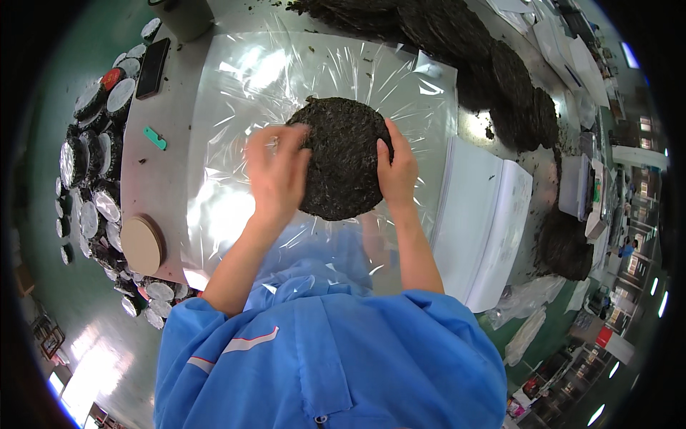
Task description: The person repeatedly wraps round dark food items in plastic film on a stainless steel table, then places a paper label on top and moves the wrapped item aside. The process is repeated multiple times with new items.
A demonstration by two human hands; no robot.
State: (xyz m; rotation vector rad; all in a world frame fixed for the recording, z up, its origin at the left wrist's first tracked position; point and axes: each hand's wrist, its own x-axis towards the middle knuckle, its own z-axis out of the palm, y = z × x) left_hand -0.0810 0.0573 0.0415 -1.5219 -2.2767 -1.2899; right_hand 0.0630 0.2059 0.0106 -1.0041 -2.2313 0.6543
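Note:
A dark round cake of what looks like dried seaweed (343, 161) lies before me on a sheet of clear plastic film (230, 112). My right hand (397, 166) grips its right edge, thumb on top and the other fingers around the rim. At the left edge is my left hand (278, 166), blurred by motion, its fingertips overlapping the cake's rim. Whether those fingers pinch anything is not clear from the blur. Creases in the film fan outward from around the cake.
Dark seaweed heaps (482, 59) line the far and right sides of the metal table (161, 182). Left are a phone (153, 68), a green cutter (155, 138), round cardboard discs (141, 244) and a pot (187, 19). White paper sheets (477, 220) lie right; wrapped round cakes (99, 201) pile beyond the left edge.

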